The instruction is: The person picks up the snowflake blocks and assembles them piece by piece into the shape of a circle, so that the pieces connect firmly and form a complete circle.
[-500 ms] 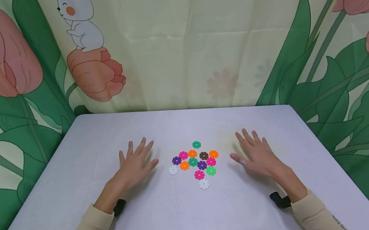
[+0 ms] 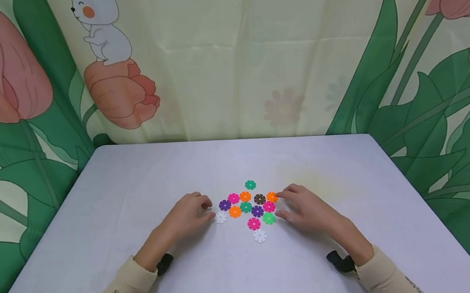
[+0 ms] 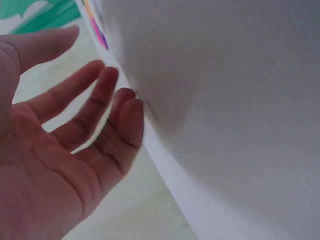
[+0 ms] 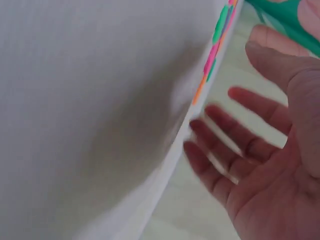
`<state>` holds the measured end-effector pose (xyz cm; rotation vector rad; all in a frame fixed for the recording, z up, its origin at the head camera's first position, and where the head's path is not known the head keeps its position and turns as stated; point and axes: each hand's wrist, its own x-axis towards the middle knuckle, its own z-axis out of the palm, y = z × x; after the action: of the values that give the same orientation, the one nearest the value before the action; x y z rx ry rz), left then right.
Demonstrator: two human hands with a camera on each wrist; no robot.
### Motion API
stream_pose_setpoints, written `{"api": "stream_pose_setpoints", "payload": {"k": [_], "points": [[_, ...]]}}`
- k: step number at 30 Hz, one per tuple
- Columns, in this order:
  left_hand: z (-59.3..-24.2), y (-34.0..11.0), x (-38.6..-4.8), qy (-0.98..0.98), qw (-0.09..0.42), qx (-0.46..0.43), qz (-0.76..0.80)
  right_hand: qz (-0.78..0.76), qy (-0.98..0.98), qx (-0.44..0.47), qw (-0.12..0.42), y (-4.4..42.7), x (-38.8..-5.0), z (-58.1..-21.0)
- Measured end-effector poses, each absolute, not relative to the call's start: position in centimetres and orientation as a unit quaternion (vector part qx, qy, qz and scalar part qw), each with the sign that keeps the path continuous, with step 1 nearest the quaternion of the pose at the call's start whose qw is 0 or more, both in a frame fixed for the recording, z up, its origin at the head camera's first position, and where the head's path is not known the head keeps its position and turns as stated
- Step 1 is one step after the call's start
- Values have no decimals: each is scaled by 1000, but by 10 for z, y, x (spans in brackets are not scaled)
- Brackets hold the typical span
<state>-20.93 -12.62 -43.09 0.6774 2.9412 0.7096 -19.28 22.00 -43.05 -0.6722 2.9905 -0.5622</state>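
A left hand (image 2: 187, 218) and right hand (image 2: 310, 210), fingers (image 4: 204, 166) loosely bent and empty, flank notched discs (image 2: 246, 207) clustered on a white bench (image 2: 218, 287); a low sweep could scatter them, their flatness foil a pinch.

High forward-down head view; low, slanting wrist views, close in (white tabletop (image 2: 235, 285) in all).

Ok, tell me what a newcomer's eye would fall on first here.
Likely first, the cluster of bright notched discs on the white table, with the left hand and right hand on either side. Next, the white rabbit atop a tulip, printed on the backdrop at the head view's upper left.
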Motion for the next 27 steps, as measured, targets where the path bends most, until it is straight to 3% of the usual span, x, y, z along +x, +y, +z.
{"api": "stream_pose_setpoints", "payload": {"k": [5,13,27], "points": [[-431,-114,-207,952,45,204,223,-222,927,-297,49,203,-188,-427],[-428,-100,-209,961,54,186,199,-220,915,-316,118,187,-188,-425],[-422,-88,-212,962,86,169,195,-193,922,-315,115,176,-187,-426]]}}
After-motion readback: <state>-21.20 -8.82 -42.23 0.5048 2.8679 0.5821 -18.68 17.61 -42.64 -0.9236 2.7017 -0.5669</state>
